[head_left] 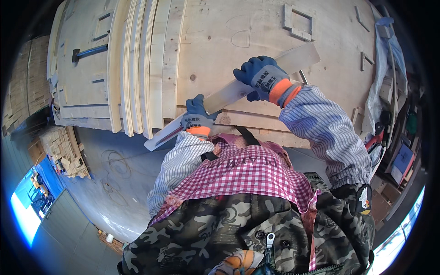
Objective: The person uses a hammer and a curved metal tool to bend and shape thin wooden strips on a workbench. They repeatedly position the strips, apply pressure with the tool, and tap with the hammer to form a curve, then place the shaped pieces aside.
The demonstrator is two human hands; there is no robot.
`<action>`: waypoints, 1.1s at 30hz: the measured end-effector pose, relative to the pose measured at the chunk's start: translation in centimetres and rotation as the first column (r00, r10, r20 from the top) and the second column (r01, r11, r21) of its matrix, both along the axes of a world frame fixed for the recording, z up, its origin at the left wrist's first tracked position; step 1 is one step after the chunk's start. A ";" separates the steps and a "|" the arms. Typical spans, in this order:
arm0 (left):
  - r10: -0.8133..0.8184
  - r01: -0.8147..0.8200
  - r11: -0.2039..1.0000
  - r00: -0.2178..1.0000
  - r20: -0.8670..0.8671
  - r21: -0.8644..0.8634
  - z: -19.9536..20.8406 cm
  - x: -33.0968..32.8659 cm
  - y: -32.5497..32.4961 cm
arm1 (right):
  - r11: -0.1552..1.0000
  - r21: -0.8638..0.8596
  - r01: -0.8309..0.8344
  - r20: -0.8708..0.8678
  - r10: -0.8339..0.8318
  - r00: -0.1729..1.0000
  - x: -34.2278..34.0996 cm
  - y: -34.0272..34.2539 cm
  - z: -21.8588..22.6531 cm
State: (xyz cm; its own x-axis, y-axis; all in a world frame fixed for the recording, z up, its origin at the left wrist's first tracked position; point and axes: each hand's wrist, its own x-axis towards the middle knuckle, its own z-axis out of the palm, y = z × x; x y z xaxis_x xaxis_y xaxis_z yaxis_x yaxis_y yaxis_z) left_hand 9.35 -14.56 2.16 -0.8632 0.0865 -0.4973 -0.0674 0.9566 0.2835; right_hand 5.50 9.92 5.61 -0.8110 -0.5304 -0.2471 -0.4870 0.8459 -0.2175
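A long pale wooden board (225,96) lies slanted across the near part of the work table, its left end low and its right end high. My left hand (198,117), in a blue and grey glove with an orange cuff, is closed around the board toward its lower left end. My right hand (264,79), gloved the same way, grips the board farther up, with its fingers over the upper edge. The board's left end sticks out past the table's near edge. Palms and some fingertips are hidden behind the gloves and the board.
The broad wooden table top (211,50) carries several upright plywood strips (137,68) at left. A hammer (89,52) lies beyond them. A small wooden frame (299,23) is at the far right. Stacked wood blocks (62,149) stand on the floor at left; plastic sheeting (384,59) hangs at right.
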 end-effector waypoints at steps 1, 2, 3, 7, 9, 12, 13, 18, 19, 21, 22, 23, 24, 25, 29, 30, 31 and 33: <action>-0.006 0.006 1.000 0.998 -0.058 0.000 -0.2 0.0 0.0 | 0.999 0.043 -0.016 -0.012 0.016 1.000 -0.1 0.0 -0.4; -0.002 0.003 1.000 0.996 -0.094 0.006 -0.5 -0.1 0.0 | 0.999 0.040 -0.006 -0.081 0.009 0.997 -0.2 -0.1 -1.1; 0.000 0.002 1.000 0.994 -0.111 0.018 -0.5 -0.2 0.1 | 1.000 -0.017 -0.005 -0.193 0.001 0.981 -0.4 -0.1 -1.9; 0.117 -0.008 0.936 0.950 -0.288 0.352 1.3 -0.8 0.4 | 0.988 0.104 0.111 -0.315 -0.073 0.946 0.1 1.4 -6.2; 0.366 -0.338 0.813 0.930 0.034 0.475 4.1 -1.4 0.3 | 0.977 0.144 0.155 -0.109 -0.140 0.984 1.0 2.1 -8.1; 0.687 -0.678 0.525 0.694 0.214 0.514 9.8 -2.3 0.2 | 0.966 0.135 0.221 0.025 -0.226 0.974 2.4 2.5 -9.6; 0.731 -0.686 0.446 0.650 0.209 0.575 11.3 -2.9 0.3 | 0.965 0.098 0.245 0.019 -0.247 0.969 2.4 2.5 -10.1; 0.585 -0.383 0.208 0.786 0.200 0.900 14.4 -5.3 0.9 | 0.958 -0.161 0.236 -0.219 -0.268 0.938 0.8 2.6 -9.5; 0.554 -0.311 0.219 0.820 0.144 0.925 14.3 -5.2 0.9 | 0.978 -0.082 0.193 -0.214 -0.206 0.955 0.2 2.9 -9.1; 0.427 -0.134 0.108 0.901 0.076 0.985 13.7 -5.3 1.0 | 0.996 0.022 0.085 -0.157 -0.081 0.984 -1.4 3.5 -8.7; 0.388 -0.049 0.209 0.921 -0.037 0.977 13.4 -5.4 0.9 | 0.998 0.028 0.049 -0.150 -0.044 0.988 -2.2 3.9 -8.6; 0.349 0.059 0.277 0.924 -0.157 0.959 13.4 -5.4 0.7 | 0.996 0.082 0.019 -0.018 -0.018 1.000 -3.1 4.0 -8.6; 0.243 0.222 0.341 0.918 -0.314 0.913 13.4 -5.4 0.6 | 0.988 0.157 -0.014 0.146 -0.009 0.989 -3.8 4.1 -8.5; 0.282 0.126 0.224 0.941 -0.188 0.966 13.9 -5.7 0.2 | 0.981 0.181 -0.067 0.165 0.037 0.986 -4.3 4.1 -8.5; 0.207 -0.218 -0.177 0.945 0.252 0.960 16.7 -7.4 -1.0 | 0.979 0.110 -0.171 0.200 0.147 0.969 -6.3 4.0 -8.5; 0.195 -0.207 -0.137 0.953 0.231 0.969 17.3 -7.6 -1.0 | 0.986 0.075 -0.147 0.242 0.125 0.962 -6.6 3.9 -8.4; 0.199 -0.185 -0.151 0.957 0.213 0.971 17.7 -7.8 -0.8 | 0.994 0.034 -0.105 0.297 0.090 0.951 -7.2 3.9 -8.3; 0.193 -0.139 -0.183 0.966 0.174 0.973 18.3 -8.1 0.0 | 0.999 -0.038 -0.012 0.402 0.027 0.915 -8.1 4.0 -8.2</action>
State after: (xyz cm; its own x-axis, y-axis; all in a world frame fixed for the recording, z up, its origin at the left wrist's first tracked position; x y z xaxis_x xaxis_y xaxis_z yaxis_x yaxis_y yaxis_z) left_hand 1.21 -14.55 20.49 -0.9550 0.2966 0.0084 -0.1355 -0.4611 0.8769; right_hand -2.61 13.88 -2.62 -0.6359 -0.5589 -0.5323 -0.3684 0.8258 -0.4269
